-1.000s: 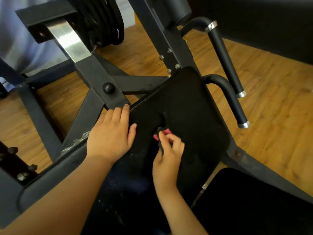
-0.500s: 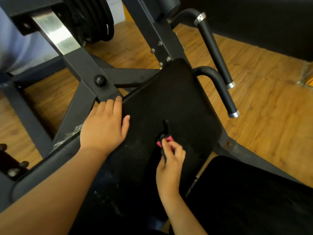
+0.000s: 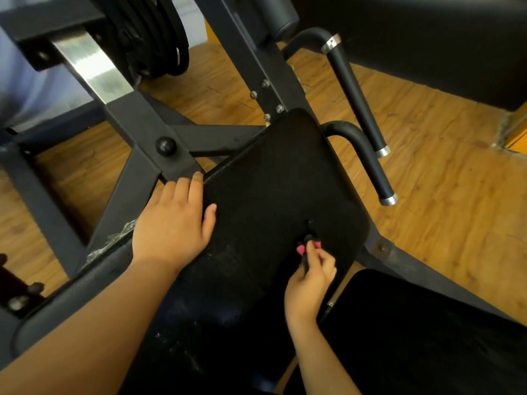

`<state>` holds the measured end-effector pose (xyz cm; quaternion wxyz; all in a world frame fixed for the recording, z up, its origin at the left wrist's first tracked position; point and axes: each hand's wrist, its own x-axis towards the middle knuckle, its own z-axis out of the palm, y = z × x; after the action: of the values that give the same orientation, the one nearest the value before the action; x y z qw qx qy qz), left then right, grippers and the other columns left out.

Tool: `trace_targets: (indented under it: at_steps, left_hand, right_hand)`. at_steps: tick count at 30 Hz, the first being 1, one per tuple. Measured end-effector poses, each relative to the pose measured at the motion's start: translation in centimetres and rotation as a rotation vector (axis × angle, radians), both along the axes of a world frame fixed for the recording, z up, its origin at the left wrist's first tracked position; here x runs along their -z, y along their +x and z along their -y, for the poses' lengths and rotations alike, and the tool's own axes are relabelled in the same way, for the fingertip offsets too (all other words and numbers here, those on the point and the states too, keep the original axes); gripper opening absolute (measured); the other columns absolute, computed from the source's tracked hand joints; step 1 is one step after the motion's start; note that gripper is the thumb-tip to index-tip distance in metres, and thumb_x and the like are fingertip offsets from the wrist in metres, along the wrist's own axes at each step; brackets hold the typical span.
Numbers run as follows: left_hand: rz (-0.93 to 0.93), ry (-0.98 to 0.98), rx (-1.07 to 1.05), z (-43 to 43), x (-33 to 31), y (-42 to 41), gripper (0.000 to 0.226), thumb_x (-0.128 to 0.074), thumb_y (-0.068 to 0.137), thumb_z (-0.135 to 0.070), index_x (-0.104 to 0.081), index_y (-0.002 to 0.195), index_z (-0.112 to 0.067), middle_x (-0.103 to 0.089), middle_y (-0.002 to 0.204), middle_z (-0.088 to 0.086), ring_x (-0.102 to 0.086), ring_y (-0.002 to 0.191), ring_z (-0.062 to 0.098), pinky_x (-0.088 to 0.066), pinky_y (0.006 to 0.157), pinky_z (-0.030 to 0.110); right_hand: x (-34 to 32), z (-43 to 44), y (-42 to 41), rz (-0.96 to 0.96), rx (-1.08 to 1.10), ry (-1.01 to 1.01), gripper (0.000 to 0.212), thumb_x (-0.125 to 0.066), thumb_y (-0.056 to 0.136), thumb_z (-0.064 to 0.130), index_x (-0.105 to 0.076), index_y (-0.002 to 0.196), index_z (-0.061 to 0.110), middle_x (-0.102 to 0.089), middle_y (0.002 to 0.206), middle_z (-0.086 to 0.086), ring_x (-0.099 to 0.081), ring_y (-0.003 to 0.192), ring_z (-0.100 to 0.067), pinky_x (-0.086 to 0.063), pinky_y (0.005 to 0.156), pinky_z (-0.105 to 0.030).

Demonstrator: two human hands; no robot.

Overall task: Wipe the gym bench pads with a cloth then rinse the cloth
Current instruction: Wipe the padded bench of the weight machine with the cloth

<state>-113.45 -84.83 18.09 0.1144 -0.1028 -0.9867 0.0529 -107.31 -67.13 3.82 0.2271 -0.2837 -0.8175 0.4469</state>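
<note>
A black back pad (image 3: 273,172) of a gym machine slopes away from me in the middle of the view. My left hand (image 3: 174,223) lies flat on the pad's left edge, fingers straight, tips touching the frame. My right hand (image 3: 310,277) grips a small black and pink cloth (image 3: 306,246) bunched in its fingers and presses it on the pad's lower right part. White dusty specks mark the pad near my left forearm. A second black pad, the seat pad (image 3: 427,337), lies at the lower right.
Two black handles (image 3: 356,98) with chrome rings stick out to the right of the pad. The dark steel frame (image 3: 137,124) and stacked weight plates (image 3: 151,38) stand at the upper left. Wood floor (image 3: 442,181) surrounds the machine. A black upholstered surface fills the top right.
My right hand with the cloth has slid down and to the right across the pad. My left hand stays on the pad's left edge. The view has shifted slightly.
</note>
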Motion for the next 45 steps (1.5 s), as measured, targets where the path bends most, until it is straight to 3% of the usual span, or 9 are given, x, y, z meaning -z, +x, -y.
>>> trace_targets:
  at_steps: [5, 9, 13, 16, 20, 26, 30, 37, 45]
  left_hand:
    - [0.005, -0.009, 0.002, 0.1, 0.2, -0.2, 0.058, -0.034, 0.095, -0.039, -0.047, 0.133, 0.004, -0.060, 0.107, 0.021, -0.058, 0.094, 0.037, -0.049, 0.075, 0.045]
    - [0.001, -0.009, 0.005, 0.1, 0.1, 0.0, 0.059, -0.034, 0.094, -0.038, -0.047, 0.131, 0.005, -0.060, 0.105, 0.022, -0.058, 0.092, 0.039, -0.050, 0.073, 0.045]
    - [0.000, 0.001, 0.008, 0.0, 0.0, 0.1, 0.059, -0.034, 0.094, -0.038, -0.047, 0.131, 0.006, -0.060, 0.105, 0.023, -0.058, 0.092, 0.040, -0.050, 0.073, 0.045]
    - [-0.005, -0.003, 0.004, 0.0, 0.1, 0.0, 0.059, -0.036, 0.094, -0.038, -0.048, 0.131, 0.006, -0.060, 0.106, 0.023, -0.058, 0.092, 0.040, -0.050, 0.073, 0.046]
    - [0.002, -0.005, 0.012, 0.1, 0.0, 0.0, 0.059, -0.036, 0.093, -0.038, -0.048, 0.131, 0.006, -0.060, 0.105, 0.023, -0.058, 0.091, 0.040, -0.049, 0.072, 0.046]
    - [-0.020, 0.000, 0.014, 0.1, 0.1, -0.1, 0.058, -0.035, 0.094, -0.038, -0.047, 0.131, 0.005, -0.060, 0.105, 0.023, -0.058, 0.091, 0.040, -0.049, 0.072, 0.045]
    - [-0.023, 0.001, 0.017, 0.1, 0.2, -0.1, 0.058, -0.035, 0.094, -0.038, -0.047, 0.131, 0.005, -0.059, 0.104, 0.023, -0.058, 0.091, 0.040, -0.049, 0.073, 0.046]
    - [-0.005, 0.010, 0.015, 0.1, 0.2, 0.0, 0.059, -0.034, 0.094, -0.039, -0.046, 0.131, 0.005, -0.059, 0.107, 0.024, -0.057, 0.094, 0.041, -0.048, 0.074, 0.047]
    - [-0.028, 0.009, 0.017, 0.2, 0.3, -0.1, 0.057, -0.037, 0.094, -0.038, -0.047, 0.131, 0.005, -0.060, 0.106, 0.023, -0.058, 0.093, 0.041, -0.048, 0.076, 0.047]
  right_hand:
    - [0.0, -0.8, -2.3, 0.013, 0.186, -0.073, 0.041, -0.055, 0.085, -0.013, -0.060, 0.124, -0.001, -0.053, 0.117, -0.016, -0.047, 0.107, -0.028, -0.020, 0.088, -0.007]
    - [0.7, 0.6, 1.5, 0.093, 0.162, -0.070, 0.046, -0.056, 0.086, -0.010, -0.057, 0.130, 0.004, -0.050, 0.125, -0.011, -0.043, 0.118, -0.026, -0.026, 0.098, -0.018]
    - [0.7, -2.4, -1.2, 0.221, 0.237, -0.160, 0.048, -0.047, 0.092, -0.006, -0.046, 0.139, 0.003, -0.043, 0.143, -0.014, -0.035, 0.131, -0.031, -0.026, 0.107, -0.030]
    - [0.7, -4.2, -2.5, 0.298, 0.170, -0.182, 0.047, -0.041, 0.097, 0.000, -0.039, 0.144, 0.002, -0.033, 0.152, -0.016, -0.026, 0.141, -0.031, -0.018, 0.113, -0.031]
    - [0.2, -2.6, 0.7, 0.381, 0.110, -0.280, 0.049, -0.040, 0.101, 0.014, -0.030, 0.149, 0.010, -0.018, 0.159, -0.009, -0.022, 0.145, -0.026, -0.021, 0.113, -0.031]
    - [-1.0, -3.0, -1.6, 0.467, 0.159, -0.330, 0.056, -0.033, 0.103, 0.038, -0.028, 0.149, 0.007, -0.019, 0.158, -0.013, -0.012, 0.147, -0.026, -0.013, 0.116, -0.035]
    - [-0.9, -3.4, -2.2, 0.484, 0.192, -0.298, 0.056, -0.030, 0.103, 0.038, -0.024, 0.151, 0.009, -0.015, 0.159, -0.011, -0.012, 0.147, -0.026, -0.016, 0.115, -0.036]
    - [-1.8, -0.6, 1.5, 0.479, 0.195, -0.449, 0.055, -0.032, 0.103, 0.037, -0.022, 0.152, 0.016, -0.009, 0.161, -0.005, -0.016, 0.146, -0.021, -0.022, 0.111, -0.030]
    - [-2.0, -2.9, -2.2, 0.542, 0.228, -0.404, 0.065, -0.027, 0.101, 0.050, -0.017, 0.153, 0.013, -0.009, 0.160, -0.011, -0.016, 0.145, -0.027, -0.025, 0.112, -0.038]
